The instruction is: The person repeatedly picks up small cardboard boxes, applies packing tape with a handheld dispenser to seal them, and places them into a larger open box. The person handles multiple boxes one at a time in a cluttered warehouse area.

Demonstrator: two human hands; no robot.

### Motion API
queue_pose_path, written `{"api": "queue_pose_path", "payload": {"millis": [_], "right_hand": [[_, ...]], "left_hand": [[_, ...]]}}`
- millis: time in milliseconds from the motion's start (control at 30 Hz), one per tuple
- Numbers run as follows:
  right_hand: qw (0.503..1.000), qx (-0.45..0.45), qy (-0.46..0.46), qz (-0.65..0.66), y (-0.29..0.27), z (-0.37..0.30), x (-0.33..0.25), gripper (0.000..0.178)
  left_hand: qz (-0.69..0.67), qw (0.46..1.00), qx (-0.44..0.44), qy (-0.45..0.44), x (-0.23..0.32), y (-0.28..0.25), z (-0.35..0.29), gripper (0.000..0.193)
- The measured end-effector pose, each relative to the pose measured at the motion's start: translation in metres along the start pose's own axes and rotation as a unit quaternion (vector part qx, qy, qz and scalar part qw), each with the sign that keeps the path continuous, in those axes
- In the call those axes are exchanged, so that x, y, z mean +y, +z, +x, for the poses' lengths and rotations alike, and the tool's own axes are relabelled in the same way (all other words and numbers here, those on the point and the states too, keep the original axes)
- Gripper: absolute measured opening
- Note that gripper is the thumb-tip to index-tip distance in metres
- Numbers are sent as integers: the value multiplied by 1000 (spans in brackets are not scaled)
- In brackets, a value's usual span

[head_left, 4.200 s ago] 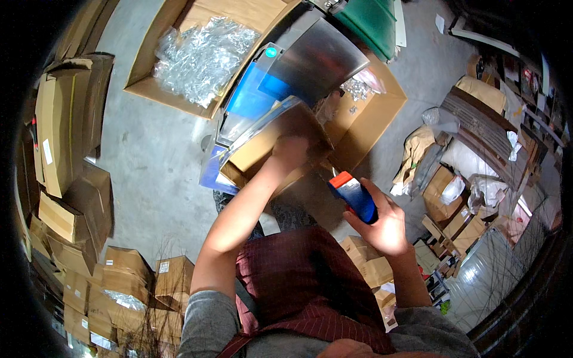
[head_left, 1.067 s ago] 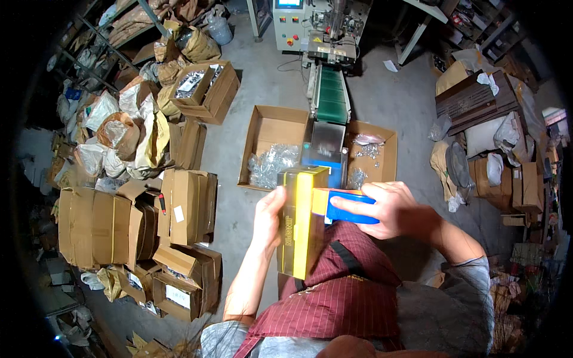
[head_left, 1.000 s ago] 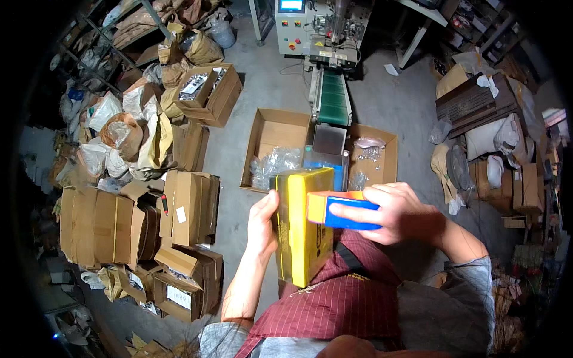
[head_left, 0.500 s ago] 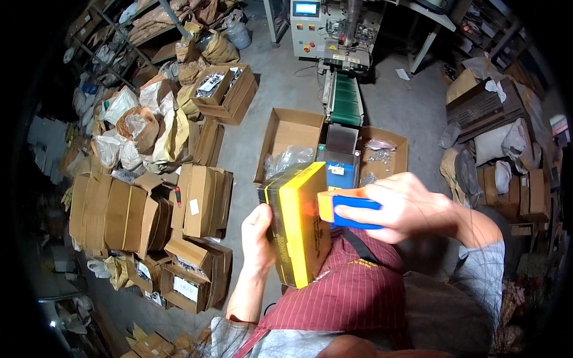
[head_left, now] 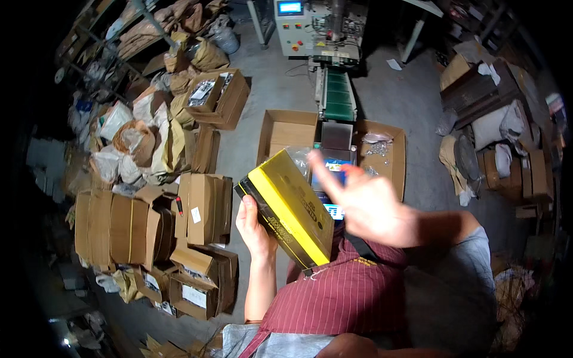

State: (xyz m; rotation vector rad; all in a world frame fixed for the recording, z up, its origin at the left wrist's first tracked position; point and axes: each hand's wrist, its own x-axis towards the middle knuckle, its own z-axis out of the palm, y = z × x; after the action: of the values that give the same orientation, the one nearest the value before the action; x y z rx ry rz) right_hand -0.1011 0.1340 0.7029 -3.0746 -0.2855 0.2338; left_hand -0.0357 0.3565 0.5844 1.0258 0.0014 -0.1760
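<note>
Head cam, L hand (head_left: 255, 230) gripping yel box (head_left: 293, 206), blurred R hand (head_left: 376, 206) beside, hold unclear

the yellow-and-black box (head_left: 289, 210) near the middle bears dark lettering (head_left: 309, 215) on its broad face and gold lettering (head_left: 278, 229) on its black side. small yellow lettering (head_left: 365, 261) runs across the dark red apron (head_left: 346, 292). at left, a white label (head_left: 196, 215) sits on a tall carton (head_left: 213, 206); nearer, a white sheet (head_left: 194, 295) with dark marks too small to read sits on another carton (head_left: 222, 283). far off, a small yellow sign (head_left: 321, 43) marks the machine (head_left: 293, 34).
</note>
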Motion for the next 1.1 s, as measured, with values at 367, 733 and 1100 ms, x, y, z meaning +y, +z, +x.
{"api": "queue_pose_path", "payload": {"millis": [367, 733, 1100], "right_hand": [[988, -44, -38, 140, 156, 26, -14, 117], [986, -111, -4, 122, 259, 12, 30, 48], [876, -316, 291, 217, 392, -13, 221, 61]], "left_hand": [[-29, 973, 30, -227, -78, 11, -1, 39], [-5, 943, 68, -327, -130, 12, 14, 33], [643, 734, -202, -85, -352, 55, 97, 29]]}}
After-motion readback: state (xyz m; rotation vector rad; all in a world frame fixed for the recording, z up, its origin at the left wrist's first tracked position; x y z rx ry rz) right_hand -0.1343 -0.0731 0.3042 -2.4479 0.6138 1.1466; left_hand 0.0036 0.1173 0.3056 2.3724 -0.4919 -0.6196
